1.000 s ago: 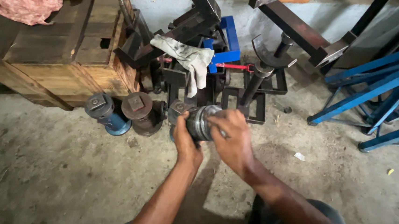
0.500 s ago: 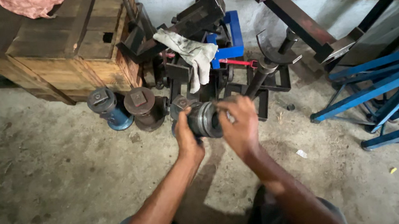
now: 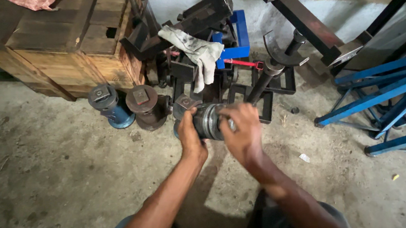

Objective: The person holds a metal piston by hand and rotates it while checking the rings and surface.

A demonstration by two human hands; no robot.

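- Two bare hands meet at the centre of the view over a concrete floor (image 3: 51, 186), both closed on one dark cylindrical metal part (image 3: 208, 121) with ribbed rings around its body.
- Left hand (image 3: 191, 137): wrapped around the left end of the cylindrical part, thumb on top, fingers curled under.
- Right hand (image 3: 243, 131): clasped over the right end of the same part, fingers folded across its face so that this end is hidden.
- Cylindrical part: held lying on its side just above the floor, directly in front of a cluster of black steel frames (image 3: 195, 76); whether it touches them cannot be told.
- Blue bottle jack (image 3: 109, 106): upright on the floor, left of the hands, just beside a brown bottle jack (image 3: 146, 106), also upright.
- Wooden crate (image 3: 60, 43): behind the two jacks, at upper left, with a pink cloth (image 3: 35, 2) on its top.
- Grey work glove (image 3: 196, 50): draped over the black frames, hanging down above the held part.
- Blue metal block (image 3: 235, 35): behind the glove, with a red rod (image 3: 242, 63) below it.
- Black post with a curved saddle (image 3: 275, 61): leaning up to the right of the hands.
- Blue steel stand (image 3: 383, 96): at the right edge, well apart from the hands.
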